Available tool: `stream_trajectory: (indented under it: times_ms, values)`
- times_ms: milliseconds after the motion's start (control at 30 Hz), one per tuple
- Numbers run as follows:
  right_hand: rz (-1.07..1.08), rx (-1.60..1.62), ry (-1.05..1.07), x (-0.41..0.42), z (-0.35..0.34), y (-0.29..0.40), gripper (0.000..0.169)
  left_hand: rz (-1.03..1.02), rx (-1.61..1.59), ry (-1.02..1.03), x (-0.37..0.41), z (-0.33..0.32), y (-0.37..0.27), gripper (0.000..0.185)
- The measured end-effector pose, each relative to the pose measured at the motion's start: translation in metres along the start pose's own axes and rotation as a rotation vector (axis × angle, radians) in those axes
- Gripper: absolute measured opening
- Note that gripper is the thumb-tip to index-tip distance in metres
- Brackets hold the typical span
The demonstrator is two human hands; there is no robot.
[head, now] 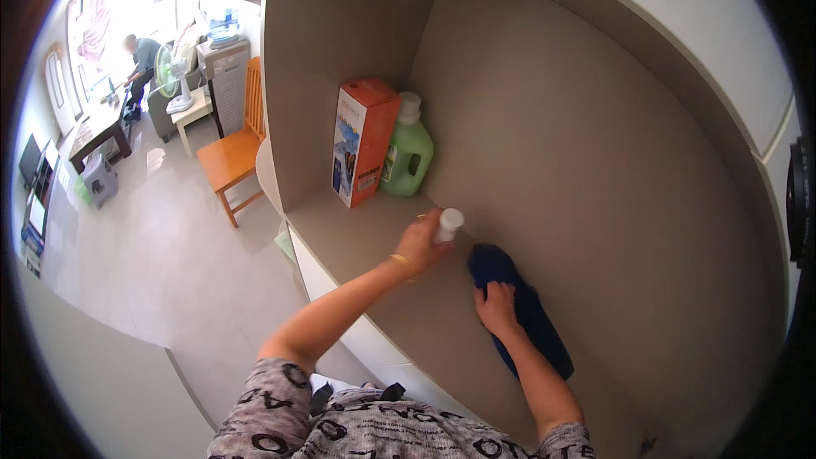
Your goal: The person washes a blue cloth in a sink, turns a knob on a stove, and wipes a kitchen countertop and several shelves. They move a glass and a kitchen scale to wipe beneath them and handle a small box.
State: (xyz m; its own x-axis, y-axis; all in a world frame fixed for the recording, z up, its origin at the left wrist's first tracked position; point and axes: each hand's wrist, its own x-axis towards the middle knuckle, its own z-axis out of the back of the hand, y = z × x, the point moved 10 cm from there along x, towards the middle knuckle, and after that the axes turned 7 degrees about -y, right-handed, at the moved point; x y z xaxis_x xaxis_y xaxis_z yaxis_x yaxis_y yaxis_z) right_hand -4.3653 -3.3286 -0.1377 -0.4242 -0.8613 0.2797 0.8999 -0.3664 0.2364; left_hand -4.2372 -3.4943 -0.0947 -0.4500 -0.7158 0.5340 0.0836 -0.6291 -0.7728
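Observation:
My left hand (422,243) is closed around a small white bottle (450,224) with a white cap, over the shelf of a brown-grey cabinet recess. To its right, my right hand (497,307) lies on a dark blue cloth item (532,319), its fingertips pressed on or into the fabric; whether it grips the cloth cannot be told. Beyond my left hand, an orange and white box (366,140) stands upright at the recess's left side. Beside that box is a green plastic jug (408,159) with a handle and a pale cap.
The shelf's white front edge (376,338) runs below my forearms. Outside the recess at left are an orange wooden chair (229,156), a water dispenser (226,76), a fan (178,80) on a small table, and a grey stool (99,180). A person (143,60) is bent over near a dark low table.

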Motion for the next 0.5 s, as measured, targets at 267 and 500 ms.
stream_trajectory:
  times_ms: [267, 500]
  values:
    - [0.043, -0.043, -0.14, 0.108, -0.066, 0.09, 0.025, 0.072, -0.011, -0.04, -0.03, 0.178, 0.033, 0.054]
    - [0.154, -0.04, -0.002, 0.099, -0.098, 0.188, 0.022, 0.063, 0.032, -0.18, -0.052, 0.28, 0.051, 0.05]
